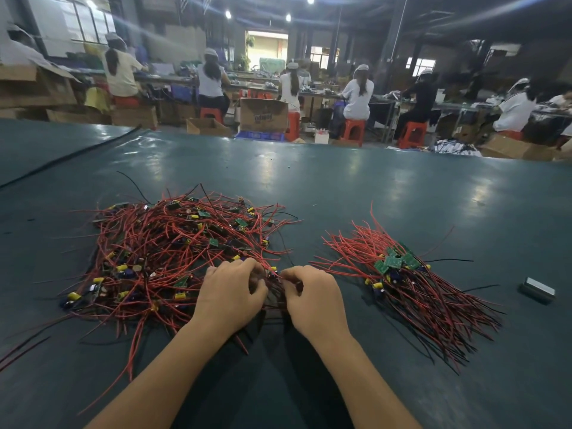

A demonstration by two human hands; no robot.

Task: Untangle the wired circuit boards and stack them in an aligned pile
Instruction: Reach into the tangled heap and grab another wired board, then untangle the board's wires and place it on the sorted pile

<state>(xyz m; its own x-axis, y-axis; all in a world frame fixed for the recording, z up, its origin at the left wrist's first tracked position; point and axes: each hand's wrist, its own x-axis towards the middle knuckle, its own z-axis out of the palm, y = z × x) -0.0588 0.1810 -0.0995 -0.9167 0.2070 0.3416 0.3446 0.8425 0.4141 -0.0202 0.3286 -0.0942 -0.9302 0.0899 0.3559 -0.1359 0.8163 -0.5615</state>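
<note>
Tangled heap of wired circuit boards (167,243) lies centre-left of frame on the dark green counter (309,181). Sorted pile (399,267) is at centre-right: green boards bunched at its upper end, red and black leads fanned toward lower right. Left hand (230,297) and right hand (312,297) are close together at the heap's lower-right edge, both with fingers curled, pinching red wires (274,271) between them. Small metallic block (537,289) sits far right, apart from the pile.

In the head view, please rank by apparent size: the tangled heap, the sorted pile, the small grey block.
1. tangled heap, largest
2. sorted pile
3. grey block, clearly smallest
All three lie at a similar distance from the camera, so the order is safe.
</note>
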